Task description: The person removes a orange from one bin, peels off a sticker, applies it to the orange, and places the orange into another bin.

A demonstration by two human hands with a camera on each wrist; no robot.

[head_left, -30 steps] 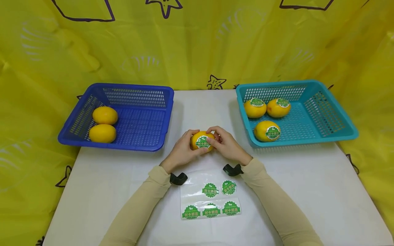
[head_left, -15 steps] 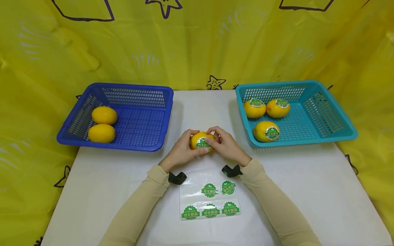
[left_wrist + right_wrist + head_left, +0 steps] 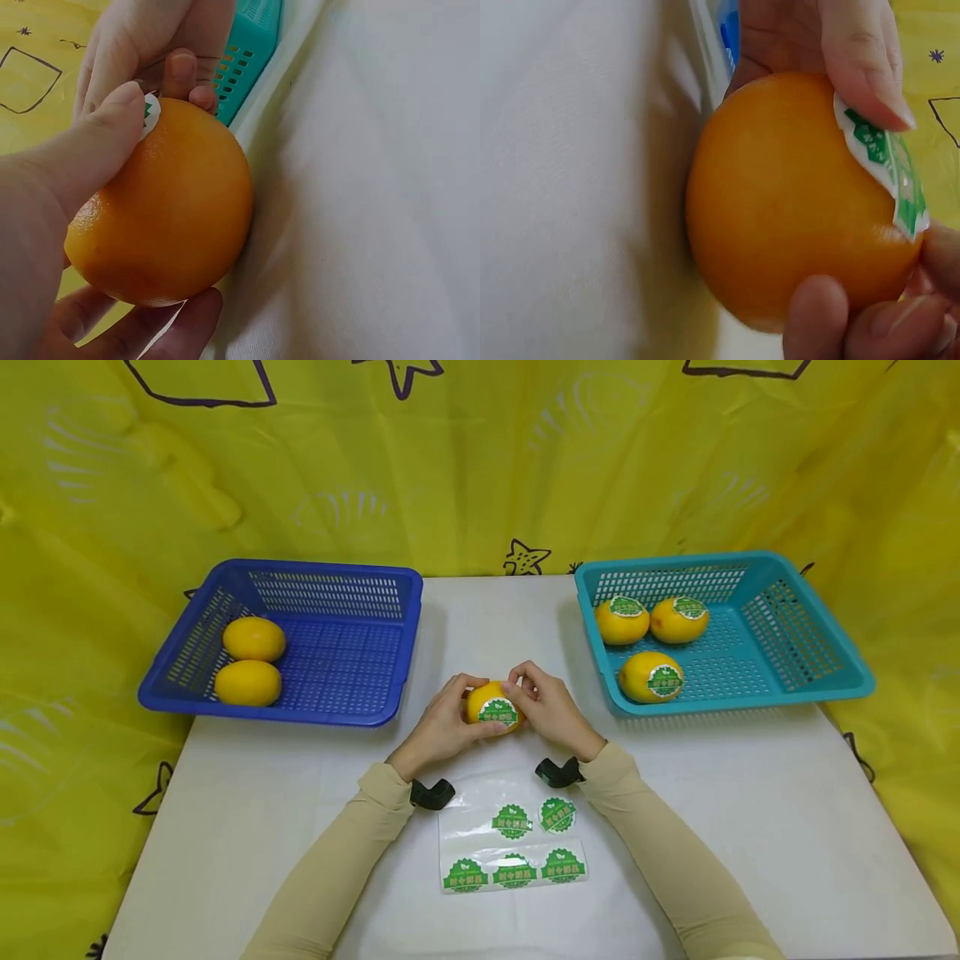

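— Fingers first: from overhead, the left hand is cupping the orange with curled fingers, and the right hand is curling round the other side, fingertips pressing on the green sticker. The fruit is sitting mid-table, between the blue basket and the teal basket, just beyond the sticker sheet.

— And close in on the left wrist view?

— The left thumb is lying over the sticker's edge while the other fingers are wrapping under the orange.

— The right wrist view?

— There the sticker is lifting off the peel along its lower edge; a left fingertip is pinning only the top. I'd judge that's the risk: if they're pressing unevenly on that curved skin, the label could be creasing or peeling away. The round fruit could also be rolling out of the grip.
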